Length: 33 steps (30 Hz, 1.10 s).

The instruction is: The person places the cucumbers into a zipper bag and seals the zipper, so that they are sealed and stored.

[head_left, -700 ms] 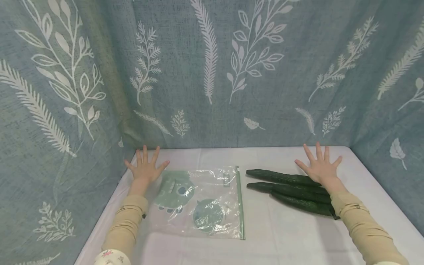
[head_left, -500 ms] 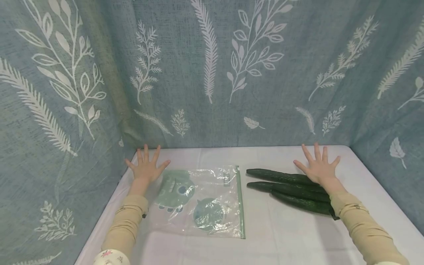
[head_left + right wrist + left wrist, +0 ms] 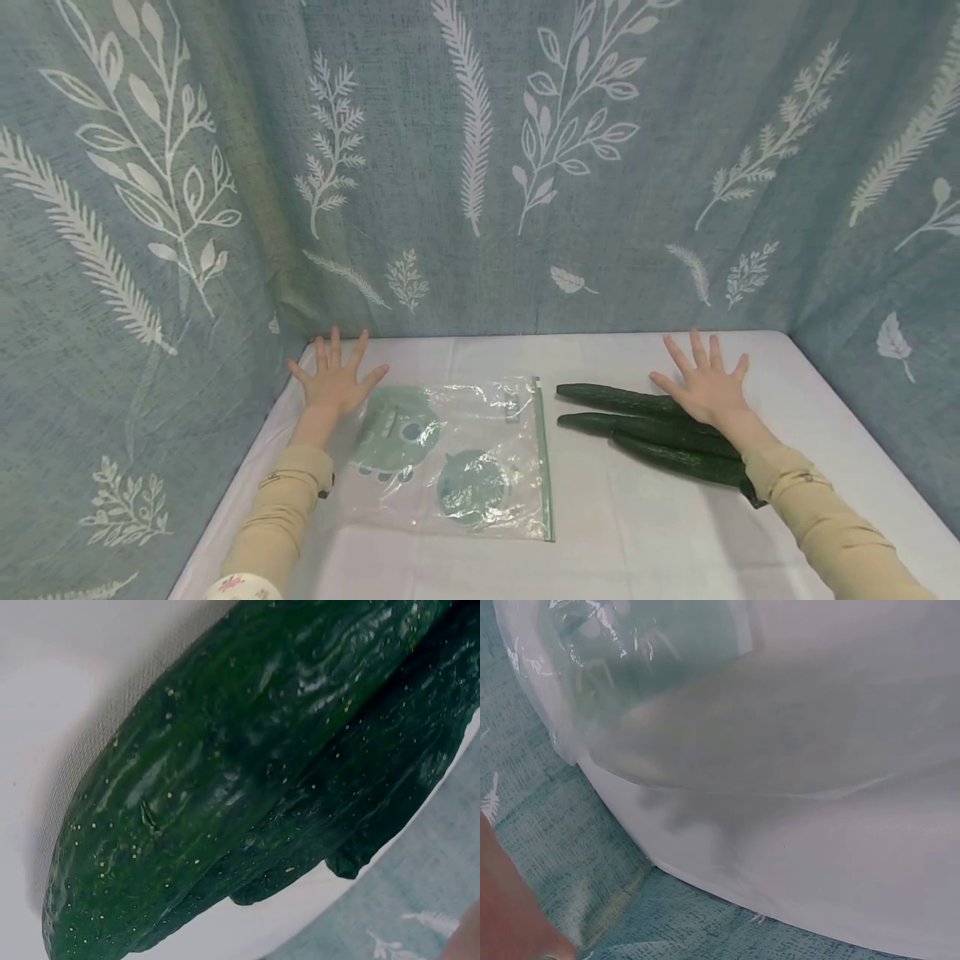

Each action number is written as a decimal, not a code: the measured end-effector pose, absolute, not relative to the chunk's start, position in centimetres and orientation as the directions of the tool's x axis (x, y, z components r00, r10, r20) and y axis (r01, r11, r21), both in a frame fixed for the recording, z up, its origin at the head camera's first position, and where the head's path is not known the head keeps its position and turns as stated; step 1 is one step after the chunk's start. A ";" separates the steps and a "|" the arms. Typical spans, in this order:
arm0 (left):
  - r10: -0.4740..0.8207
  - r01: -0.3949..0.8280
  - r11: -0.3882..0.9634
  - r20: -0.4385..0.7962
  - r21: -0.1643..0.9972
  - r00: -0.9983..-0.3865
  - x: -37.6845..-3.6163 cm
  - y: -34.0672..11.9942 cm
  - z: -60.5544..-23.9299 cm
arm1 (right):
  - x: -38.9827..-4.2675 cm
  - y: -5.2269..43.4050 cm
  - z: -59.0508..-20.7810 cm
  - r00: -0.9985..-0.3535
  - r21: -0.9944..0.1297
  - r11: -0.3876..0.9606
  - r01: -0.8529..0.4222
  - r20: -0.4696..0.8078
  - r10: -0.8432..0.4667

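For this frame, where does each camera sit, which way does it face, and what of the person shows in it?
Head: above the table, facing forward and down; shows the left hand, the right hand and both sleeves, with the bag and the cucumbers.
Left wrist: low, facing the bag and the table edge; a blurred bit of skin at the lower left.
Right wrist: close on the cucumbers; a sliver of skin at the lower right.
Each wrist view shares its thing with the head view.

Dark green cucumbers (image 3: 247,772) stacked close, white tabletop (image 3: 67,667)
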<state>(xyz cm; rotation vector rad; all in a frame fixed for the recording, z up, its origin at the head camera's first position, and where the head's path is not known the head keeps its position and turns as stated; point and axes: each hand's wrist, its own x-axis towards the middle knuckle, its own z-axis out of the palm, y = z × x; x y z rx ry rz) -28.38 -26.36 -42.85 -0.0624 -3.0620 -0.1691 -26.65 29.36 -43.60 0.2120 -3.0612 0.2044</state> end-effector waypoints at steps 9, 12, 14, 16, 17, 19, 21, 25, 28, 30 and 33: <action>0.070 0.081 0.990 0.093 0.120 -0.993 -28.2 -25.9 -43.1 | -26.1 28.6 -43.8 -0.977 -0.087 0.976 -0.202 0.094 -0.194; 0.074 0.086 0.989 0.099 0.120 -0.992 -28.2 -25.9 -43.2 | -25.9 28.2 -43.9 -0.969 -0.074 0.970 -0.231 0.110 -0.222; 0.078 0.090 0.988 0.100 0.125 -0.992 -28.1 -25.8 -43.3 | -25.7 28.0 -44.1 -0.963 -0.073 0.966 -0.249 0.122 -0.239; 0.083 0.096 0.987 0.098 0.128 -0.992 -28.0 -25.8 -43.2 | -25.6 27.8 -44.2 -0.958 -0.074 0.961 -0.267 0.127 -0.256; 0.086 0.098 0.987 0.095 0.129 -0.992 -28.0 -25.7 -43.2 | -25.5 27.7 -44.3 -0.955 -0.076 0.958 -0.277 0.133 -0.265; 0.091 0.103 0.986 0.094 0.133 -0.991 -27.9 -25.6 -43.1 | -25.4 27.4 -44.3 -0.950 -0.077 0.953 -0.293 0.140 -0.280; 0.099 0.111 0.985 0.093 0.133 -0.991 -27.8 -25.4 -43.0 | -25.3 27.2 -44.4 -0.945 -0.076 0.949 -0.307 0.146 -0.294; 0.123 0.134 0.983 0.096 0.123 -0.988 -27.7 -24.9 -43.1 | -25.1 26.7 -44.6 -0.936 -0.081 0.940 -0.331 0.159 -0.315; 0.147 0.160 0.979 0.106 0.127 -0.984 -27.5 -24.6 -43.1 | -24.9 26.4 -44.7 -0.926 -0.089 0.931 -0.355 0.170 -0.337; 0.161 0.176 0.976 0.116 0.129 -0.980 -27.3 -24.4 -43.1 | -24.8 26.2 -44.9 -0.919 -0.090 0.925 -0.370 0.183 -0.350; 0.178 0.196 0.971 0.132 0.135 -0.975 -27.1 -24.1 -43.2 | -24.6 25.8 -45.1 -0.907 -0.073 0.917 -0.391 0.200 -0.371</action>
